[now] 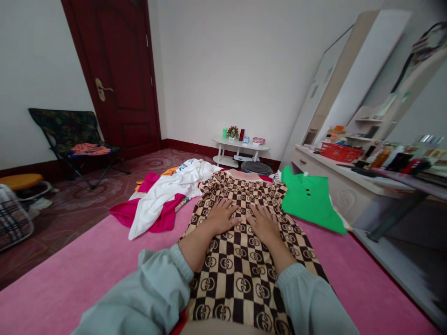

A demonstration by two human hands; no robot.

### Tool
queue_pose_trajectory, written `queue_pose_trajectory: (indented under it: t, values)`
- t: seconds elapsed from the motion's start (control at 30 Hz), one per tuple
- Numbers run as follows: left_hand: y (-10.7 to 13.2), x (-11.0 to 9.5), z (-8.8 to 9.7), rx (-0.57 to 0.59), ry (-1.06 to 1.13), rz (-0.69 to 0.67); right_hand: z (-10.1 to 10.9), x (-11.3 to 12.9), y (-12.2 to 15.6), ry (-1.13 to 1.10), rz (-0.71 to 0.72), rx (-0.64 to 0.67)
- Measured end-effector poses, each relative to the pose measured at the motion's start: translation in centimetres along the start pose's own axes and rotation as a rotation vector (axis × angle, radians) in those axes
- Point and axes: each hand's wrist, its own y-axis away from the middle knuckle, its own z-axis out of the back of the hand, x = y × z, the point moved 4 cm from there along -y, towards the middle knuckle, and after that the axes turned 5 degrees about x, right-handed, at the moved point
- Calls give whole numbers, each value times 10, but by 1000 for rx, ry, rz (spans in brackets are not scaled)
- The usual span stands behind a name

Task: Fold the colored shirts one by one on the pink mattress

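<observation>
Nearest: two grey-green sleeves [139, 288], reaching in over the near end of a brown-and-cream checked dress [242, 284]. Dress lies spread face-up on the pink bed cover [87, 279]; it serves as landmark below.

Left hand [222, 217] palm down on dress, fingers extended and a little parted, angled inward. Right hand [264, 225] likewise flat, fingers loosely spread, pointing away and inward. Both opened out, pressing or resting on the cloth, no grip on it.

Left of dress, against its upper edge: heaped white garment [174, 186] with magenta cloth [167, 215] beneath. Right of dress, by its shoulder: green garment [307, 197], laid flat. These two hem in the upper part on both sides. Beyond dress: low white table [240, 142]. Farther right of it, red basket [340, 152] on a dresser [370, 182]; far left, folding chair [66, 130].

Dress orientation: collar end away from the person, widening skirt toward the person; long axis runs straight out from the body.
</observation>
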Motion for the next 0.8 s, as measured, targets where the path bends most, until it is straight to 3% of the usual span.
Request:
queue_pose_trajectory:
  t: [0.17, 0.27, 0.4, 0.47, 0.53, 0.6, 0.7, 0.8]
  values:
    - [-3, 3, 2, -90, 77, -43, -1, -1, 0, -27, 4, 11]
    - [-6, 10, 11, -221, 219, -16, 1, -2, 1, -64, 6, 6]
    - [3, 39, 45, -646, 212, 266, 4, -3, 3, -122, 1, -9]
    - [7, 59, 64, -764, 131, 440, 4, -3, 4, -133, 5, -24]
    - [6, 80, 76, -723, 88, 594, 5, -3, 4, -132, 9, -38]
    - [-1, 99, 80, -575, 91, 689, 5, -2, 3, -130, 5, -41]
    - [-15, 112, 78, -371, 109, 728, 5, -2, 3, -131, -3, -37]
    - [-27, 110, 73, -246, 118, 693, 6, -2, 4, -138, -2, -38]
